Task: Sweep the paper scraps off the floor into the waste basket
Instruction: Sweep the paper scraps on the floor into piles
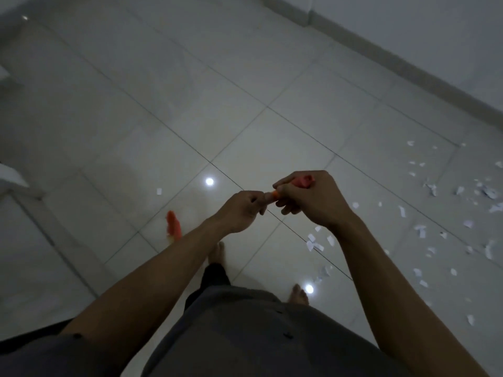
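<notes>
Scraps lie well right of right hand gripping orange handle.

Dim glossy white tile floor, pale wall

The person wore a loose grey shirt with small dark buttons over dark trousers. The left hand, right hand, both forearms and both feet were bare.
</notes>
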